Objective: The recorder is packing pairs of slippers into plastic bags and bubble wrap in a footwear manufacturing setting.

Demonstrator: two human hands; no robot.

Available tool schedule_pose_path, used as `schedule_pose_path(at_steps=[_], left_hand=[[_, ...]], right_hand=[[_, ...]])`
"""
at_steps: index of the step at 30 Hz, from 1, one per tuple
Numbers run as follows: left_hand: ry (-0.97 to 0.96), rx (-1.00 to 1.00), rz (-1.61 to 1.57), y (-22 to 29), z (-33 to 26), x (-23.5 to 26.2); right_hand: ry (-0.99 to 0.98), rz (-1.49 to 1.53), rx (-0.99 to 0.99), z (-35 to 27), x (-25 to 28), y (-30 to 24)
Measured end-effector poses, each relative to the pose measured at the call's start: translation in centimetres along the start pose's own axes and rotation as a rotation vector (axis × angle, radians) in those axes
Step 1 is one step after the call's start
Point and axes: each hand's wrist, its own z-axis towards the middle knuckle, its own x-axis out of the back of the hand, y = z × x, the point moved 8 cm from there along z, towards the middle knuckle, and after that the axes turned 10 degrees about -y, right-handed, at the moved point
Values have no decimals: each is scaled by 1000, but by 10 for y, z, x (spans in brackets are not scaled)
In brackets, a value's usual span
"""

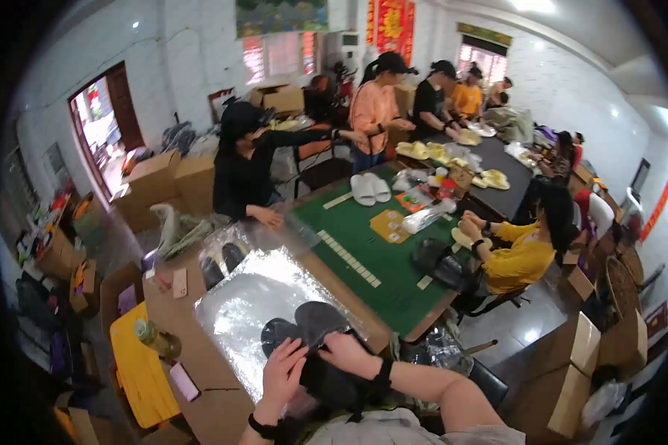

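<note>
A pair of black slippers (322, 319) is in front of me, soles side by side, over a stack of shiny clear plastic bags (237, 315). My left hand (283, 371) is closed at the left slipper, its fingers lying over the strap area. With fingers curled, my right hand (349, 354) grips the right slipper near its inner edge. The lower part of the pair is dark and partly hidden by my hands. Farther up the bags, another dark pair of slippers (232, 256) lies in clear plastic.
On the green table (326, 222) are white slippers (369, 190) and a row of white labels (347, 259). A bottle (156, 339) and phone (185, 381) are at my left. Co-workers sit or stand around; one in yellow (523, 252) handles a pale slipper. Cardboard boxes (557, 378) stand right.
</note>
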Motion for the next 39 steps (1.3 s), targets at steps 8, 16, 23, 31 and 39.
schedule_pose_path(at_steps=[8,16,23,31,39], left_hand=[[41,-68,47,13,2,0],[38,-83,52,17,3,2],[44,-115,286,18,-10,11],[477,511,-786,-96,-64,8],[375,755,-976,-113,-63,-2]], right_hand=[[128,43,52,21,-27,-4],[227,46,100,45,-40,-6],[217,17,14,43,-37,-3],[227,120,-14,32,-20,-16],[273,151,-116,26,-8,-24]])
